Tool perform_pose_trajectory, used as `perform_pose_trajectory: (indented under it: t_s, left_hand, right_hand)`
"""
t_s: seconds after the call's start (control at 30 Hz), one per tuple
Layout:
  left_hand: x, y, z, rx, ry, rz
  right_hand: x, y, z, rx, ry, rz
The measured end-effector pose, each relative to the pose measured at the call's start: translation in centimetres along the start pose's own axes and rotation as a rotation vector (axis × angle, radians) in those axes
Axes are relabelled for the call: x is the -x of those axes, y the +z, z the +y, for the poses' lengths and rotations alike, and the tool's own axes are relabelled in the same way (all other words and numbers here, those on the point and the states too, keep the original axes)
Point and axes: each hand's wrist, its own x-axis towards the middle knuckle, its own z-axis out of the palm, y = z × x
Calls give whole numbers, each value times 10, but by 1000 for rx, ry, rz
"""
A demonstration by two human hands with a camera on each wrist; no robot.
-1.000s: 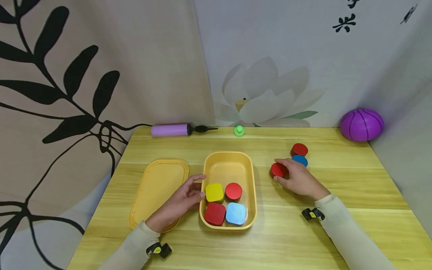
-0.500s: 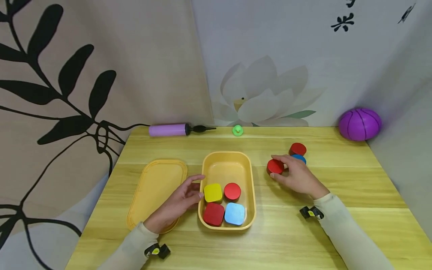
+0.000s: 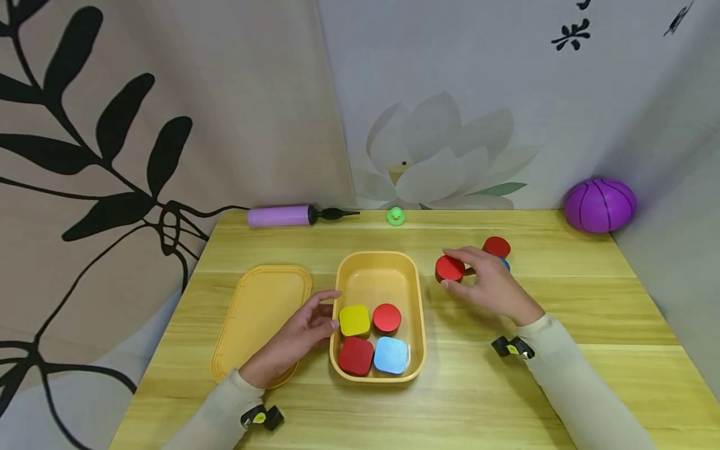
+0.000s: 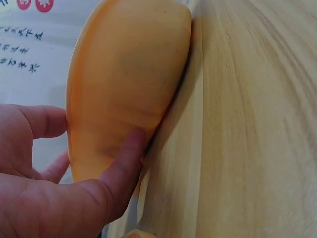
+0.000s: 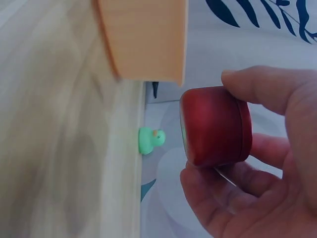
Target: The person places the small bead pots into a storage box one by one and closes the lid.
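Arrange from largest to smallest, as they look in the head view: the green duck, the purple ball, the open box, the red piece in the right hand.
1. Open box
2. Purple ball
3. Red piece
4. Green duck

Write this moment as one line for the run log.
Right hand: holds red round block above table | Left hand: touches box side | Inside box: four blocks | Lid: left of box

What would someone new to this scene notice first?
Probably the purple ball at the far right corner of the table. Next, likely the red round block pinched in the right hand, then the yellow tray to its left, with four blocks in its near half.
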Motion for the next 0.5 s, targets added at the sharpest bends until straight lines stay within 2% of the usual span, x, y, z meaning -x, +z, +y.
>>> perform_pose_trajectory:
  t_s: [0.3,0.5]
  left_hand:
    - [1,0,1,3,-2,1]
    - [1,0,2,-6,0,-1]
  right_hand:
    - [-18,4,-21,-82,-24,-2]
    - [-35,9,-39,-141,-47,-32]
